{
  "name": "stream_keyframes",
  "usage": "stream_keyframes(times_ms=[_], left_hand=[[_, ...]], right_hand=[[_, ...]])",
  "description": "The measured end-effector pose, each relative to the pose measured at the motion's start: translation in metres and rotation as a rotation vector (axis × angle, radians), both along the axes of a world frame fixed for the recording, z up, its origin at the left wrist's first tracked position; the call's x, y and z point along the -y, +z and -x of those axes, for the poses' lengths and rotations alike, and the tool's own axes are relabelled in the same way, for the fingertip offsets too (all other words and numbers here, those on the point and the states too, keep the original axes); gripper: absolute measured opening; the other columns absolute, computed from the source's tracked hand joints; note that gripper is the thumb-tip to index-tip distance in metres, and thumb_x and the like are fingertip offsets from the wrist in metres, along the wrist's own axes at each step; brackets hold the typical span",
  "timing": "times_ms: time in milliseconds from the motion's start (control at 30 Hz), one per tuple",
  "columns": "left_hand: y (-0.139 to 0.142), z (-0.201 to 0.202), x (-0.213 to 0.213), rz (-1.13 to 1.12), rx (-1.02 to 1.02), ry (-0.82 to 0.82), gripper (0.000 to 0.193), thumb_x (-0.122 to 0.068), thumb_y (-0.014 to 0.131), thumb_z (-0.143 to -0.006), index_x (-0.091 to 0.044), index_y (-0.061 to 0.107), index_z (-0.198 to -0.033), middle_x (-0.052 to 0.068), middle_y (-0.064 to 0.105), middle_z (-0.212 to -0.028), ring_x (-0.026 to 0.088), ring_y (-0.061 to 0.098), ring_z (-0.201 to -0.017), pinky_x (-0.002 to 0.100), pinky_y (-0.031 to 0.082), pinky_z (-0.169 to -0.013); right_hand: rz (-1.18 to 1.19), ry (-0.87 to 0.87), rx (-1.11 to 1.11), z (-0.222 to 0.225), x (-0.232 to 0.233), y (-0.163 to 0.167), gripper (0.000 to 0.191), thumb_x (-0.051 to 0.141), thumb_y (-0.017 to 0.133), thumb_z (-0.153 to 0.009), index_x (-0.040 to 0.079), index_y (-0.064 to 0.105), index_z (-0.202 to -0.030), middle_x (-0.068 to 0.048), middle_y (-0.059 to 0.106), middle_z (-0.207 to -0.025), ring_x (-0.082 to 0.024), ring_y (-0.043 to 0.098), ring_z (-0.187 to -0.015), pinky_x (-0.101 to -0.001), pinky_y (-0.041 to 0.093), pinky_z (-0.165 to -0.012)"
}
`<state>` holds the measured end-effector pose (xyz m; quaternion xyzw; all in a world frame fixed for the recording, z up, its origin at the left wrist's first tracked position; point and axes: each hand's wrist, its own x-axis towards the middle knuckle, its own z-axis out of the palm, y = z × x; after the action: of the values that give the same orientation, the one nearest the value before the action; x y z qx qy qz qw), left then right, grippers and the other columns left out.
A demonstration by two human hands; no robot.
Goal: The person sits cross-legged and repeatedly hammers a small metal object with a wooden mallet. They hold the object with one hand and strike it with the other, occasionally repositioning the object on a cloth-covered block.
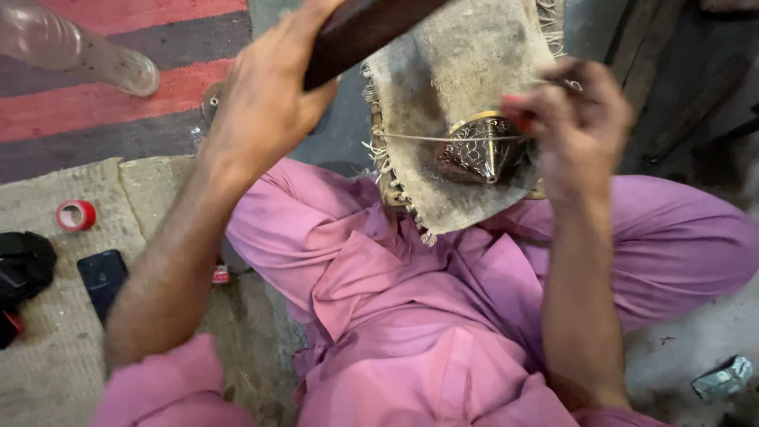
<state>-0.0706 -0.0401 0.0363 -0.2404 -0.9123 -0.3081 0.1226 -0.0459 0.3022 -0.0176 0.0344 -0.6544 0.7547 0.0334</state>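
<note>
The engraved brass piece lies on a frayed burlap pad over the person's knees in pink cloth, a thin wire stretched across it, just at nine o'clock from the right hand, which is closed narrow on a small red-tipped tool. The left hand is farther off, at ten o'clock from the piece, wrapped tight around a dark wooden handle whose long axis runs toward two o'clock.
</note>
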Motion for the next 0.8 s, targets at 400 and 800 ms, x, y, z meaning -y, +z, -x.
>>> stream_keyframes(times_ms=[400, 800], left_hand=[[-0.063, -0.123, 0.064, -0.289, 0.529, 0.429, 0.048, -0.014, 0.078, -0.091, 0.000, 0.054, -0.130, 0.014, 0.068, -0.092, 0.026, 0.069, -0.079, 0.039, 0.054, -0.071], [-0.090, -0.109, 0.060, -0.634, 0.628, 0.477, 0.024, -0.009, 0.074, -0.095, -0.003, 0.053, -0.107, 0.001, 0.059, -0.079, 0.009, 0.061, -0.062, 0.026, 0.052, -0.057]], right_hand=[[0.006, 1.468, 0.223, -0.156, -0.117, 0.050, 0.066, 0.063, 0.044, -0.112, 0.010, 0.044, -0.072, -0.005, 0.040, -0.068, -0.028, 0.045, -0.060, -0.0431, 0.033, -0.061], [0.476, 1.526, 0.223, -0.185, -0.084, 0.048, 0.070, 0.061, 0.041, -0.112, 0.008, 0.031, -0.069, -0.010, 0.038, -0.063, -0.034, 0.040, -0.056, -0.0450, 0.026, -0.054]])
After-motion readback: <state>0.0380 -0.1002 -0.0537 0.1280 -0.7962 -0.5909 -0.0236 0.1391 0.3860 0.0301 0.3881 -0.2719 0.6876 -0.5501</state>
